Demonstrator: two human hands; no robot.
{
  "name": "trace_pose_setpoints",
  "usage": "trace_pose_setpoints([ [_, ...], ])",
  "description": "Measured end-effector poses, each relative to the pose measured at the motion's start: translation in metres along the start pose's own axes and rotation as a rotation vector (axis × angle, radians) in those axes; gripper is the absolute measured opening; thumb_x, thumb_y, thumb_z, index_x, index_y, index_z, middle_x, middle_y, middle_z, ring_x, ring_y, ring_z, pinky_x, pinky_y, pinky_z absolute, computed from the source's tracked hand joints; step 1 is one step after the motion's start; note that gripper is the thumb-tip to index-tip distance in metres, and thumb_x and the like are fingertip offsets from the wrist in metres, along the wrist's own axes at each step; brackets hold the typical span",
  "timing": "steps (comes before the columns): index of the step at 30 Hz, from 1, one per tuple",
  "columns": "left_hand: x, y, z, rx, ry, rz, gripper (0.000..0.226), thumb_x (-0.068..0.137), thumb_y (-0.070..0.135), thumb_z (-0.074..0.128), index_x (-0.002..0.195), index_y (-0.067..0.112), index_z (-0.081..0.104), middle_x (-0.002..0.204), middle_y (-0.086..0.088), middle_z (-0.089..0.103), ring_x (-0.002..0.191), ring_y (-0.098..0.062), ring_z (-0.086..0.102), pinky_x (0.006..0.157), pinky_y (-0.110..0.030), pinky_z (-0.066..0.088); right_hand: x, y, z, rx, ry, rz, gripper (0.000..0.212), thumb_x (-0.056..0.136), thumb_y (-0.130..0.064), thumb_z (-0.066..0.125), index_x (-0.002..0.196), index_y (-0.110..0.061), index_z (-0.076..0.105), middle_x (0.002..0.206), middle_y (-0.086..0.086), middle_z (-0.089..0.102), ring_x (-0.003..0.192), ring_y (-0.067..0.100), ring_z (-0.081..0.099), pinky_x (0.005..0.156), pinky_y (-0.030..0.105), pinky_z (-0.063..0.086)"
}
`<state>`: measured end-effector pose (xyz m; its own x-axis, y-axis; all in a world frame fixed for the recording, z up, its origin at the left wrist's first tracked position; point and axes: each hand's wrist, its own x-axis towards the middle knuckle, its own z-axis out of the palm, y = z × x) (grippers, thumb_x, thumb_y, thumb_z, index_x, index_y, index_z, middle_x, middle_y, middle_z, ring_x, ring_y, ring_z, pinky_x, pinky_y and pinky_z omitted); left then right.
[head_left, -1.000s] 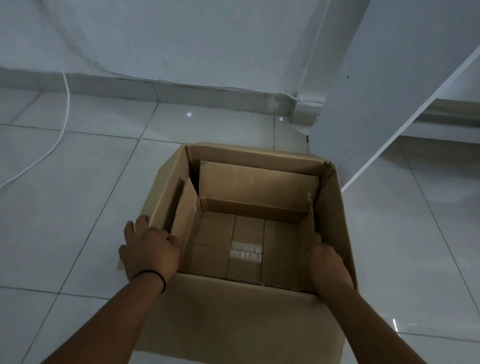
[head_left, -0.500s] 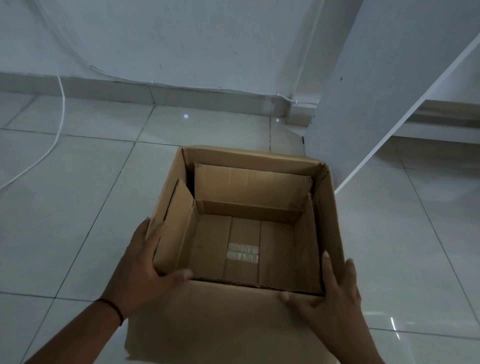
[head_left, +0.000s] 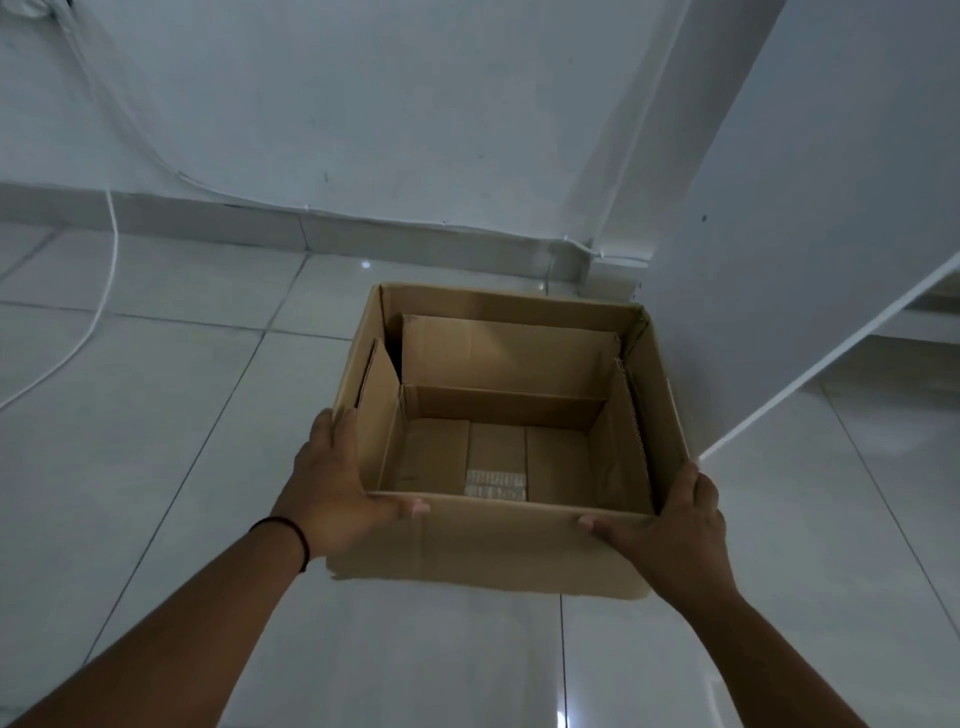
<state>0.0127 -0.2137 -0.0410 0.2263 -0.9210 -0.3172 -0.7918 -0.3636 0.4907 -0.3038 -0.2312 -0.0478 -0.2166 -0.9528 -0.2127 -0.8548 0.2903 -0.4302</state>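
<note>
Box (head_left: 519, 545) sits centre frame, upright, open mouth facing up at you. Its long axis runs left to right across the frame, and a long wall faces you. The flaps (head_left: 509, 348) are folded down inside, and a pale strip of tape (head_left: 496, 483) lies on the bottom. You can't tell if the box rests on the floor (head_left: 156, 441) or is just off it.

Your left hand (head_left: 337, 488) holds the near-left corner, fingers flat along the left wall, thumb hooked over the near wall. Your right hand (head_left: 670, 530) holds the near-right corner the same way, thumb on the near wall. There is a dark band (head_left: 291, 535) on your left wrist.

The floor is glossy tile. A white cable (head_left: 98, 312) trails down the left of the frame. The wall (head_left: 363, 104) fills the top, and a white board (head_left: 805, 234) leans in at upper right, just beside the box's far-right corner.
</note>
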Motion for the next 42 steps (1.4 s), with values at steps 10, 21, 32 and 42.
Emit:
trace_pose_setpoints([
  [10, 0.104, 0.025, -0.014, -0.064, 0.082, 0.035, 0.139, 0.053, 0.068, 0.073, 0.15, 0.015, -0.011, 0.162, -0.004, -0.006, 0.145, -0.031, 0.018, 0.113, -0.039, 0.03, 0.093, -0.05, 0.005, 0.045, 0.03, 0.079, 0.136, 0.047, -0.064, 0.079, 0.148, -0.012, 0.004, 0.148, 0.018, 0.024, 0.134, 0.039, 0.029, 0.107, 0.053, 0.037],
  [21, 0.19, 0.049, -0.032, -0.044, 0.092, 0.024, 0.138, 0.051, 0.068, 0.074, 0.151, 0.017, -0.008, 0.162, -0.001, -0.007, 0.147, -0.028, 0.015, 0.114, -0.04, 0.027, 0.181, -0.087, 0.0, -0.011, 0.011, 0.055, 0.137, 0.052, -0.07, 0.072, 0.148, -0.005, -0.001, 0.154, 0.018, 0.016, 0.138, 0.035, 0.024, 0.113, 0.039, 0.028],
  [32, 0.261, 0.065, -0.052, -0.037, 0.097, 0.019, 0.149, 0.031, 0.089, 0.061, 0.151, 0.021, 0.002, 0.157, -0.001, 0.014, 0.137, -0.029, 0.034, 0.109, -0.043, 0.039, 0.246, -0.113, 0.0, -0.029, 0.046, 0.019, 0.144, 0.045, -0.072, 0.074, 0.146, 0.005, 0.005, 0.149, 0.024, 0.023, 0.129, 0.039, 0.034, 0.108, 0.043, 0.031],
  [42, 0.324, 0.081, -0.053, -0.065, 0.119, 0.062, 0.141, 0.044, 0.075, 0.073, 0.15, 0.019, 0.0, 0.159, -0.001, 0.01, 0.137, -0.033, 0.035, 0.107, -0.046, 0.04, 0.301, -0.135, -0.005, -0.002, 0.031, 0.063, 0.139, 0.053, -0.063, 0.077, 0.148, 0.0, -0.002, 0.155, 0.02, 0.011, 0.138, 0.038, 0.024, 0.113, 0.042, 0.026],
])
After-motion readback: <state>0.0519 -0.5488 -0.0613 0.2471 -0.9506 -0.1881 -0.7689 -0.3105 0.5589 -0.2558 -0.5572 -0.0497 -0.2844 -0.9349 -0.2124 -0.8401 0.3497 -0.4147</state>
